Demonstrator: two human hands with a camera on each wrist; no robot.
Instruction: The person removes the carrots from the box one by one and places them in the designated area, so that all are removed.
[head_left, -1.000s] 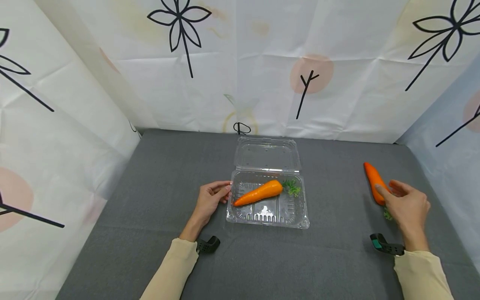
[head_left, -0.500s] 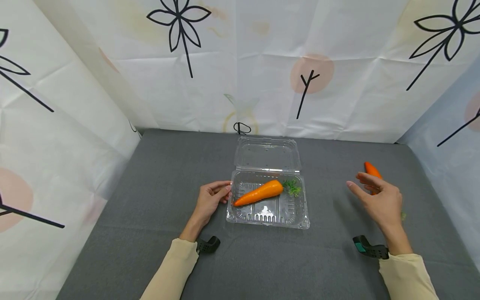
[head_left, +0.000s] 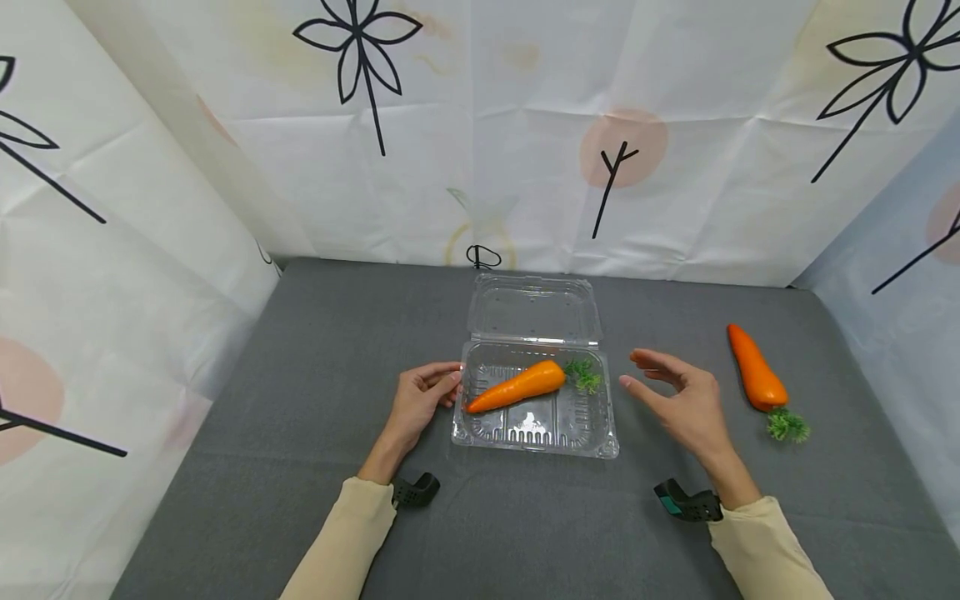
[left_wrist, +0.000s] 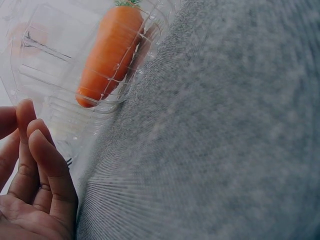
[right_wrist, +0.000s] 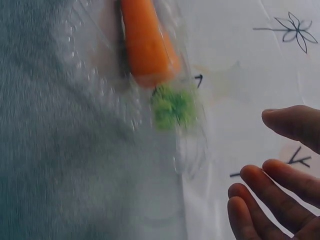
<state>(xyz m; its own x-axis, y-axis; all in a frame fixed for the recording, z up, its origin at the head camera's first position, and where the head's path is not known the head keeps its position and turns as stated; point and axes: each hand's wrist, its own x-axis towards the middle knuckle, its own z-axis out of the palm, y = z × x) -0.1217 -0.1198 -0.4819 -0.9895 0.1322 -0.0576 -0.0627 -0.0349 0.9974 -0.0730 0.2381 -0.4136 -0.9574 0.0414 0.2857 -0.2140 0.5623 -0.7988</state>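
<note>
A clear plastic clamshell container [head_left: 536, 450] lies with its lid [head_left: 534, 310] folded back toward the wall. Inside it rests an orange carrot [head_left: 521, 387], its green top pointing right. My left hand [head_left: 418, 407] pinches the left rim of the container between thumb and fingers, and the left wrist view has those fingertips [left_wrist: 26, 107] right at the plastic edge. To the right of the container my right hand [head_left: 688, 410] hovers with nothing in it, thumb and fingers apart. A second carrot [head_left: 757, 373] lies on the table beyond that hand.
Grey cloth [head_left: 360, 325] covers the table. White printed sheets [head_left: 525, 192] rise along its back and both sides. Each wrist wears a dark strap [head_left: 688, 502].
My right hand has moved left, away from the second carrot and toward the container, leaving that carrot on the table in full view. The left hand and container have stayed put.
</note>
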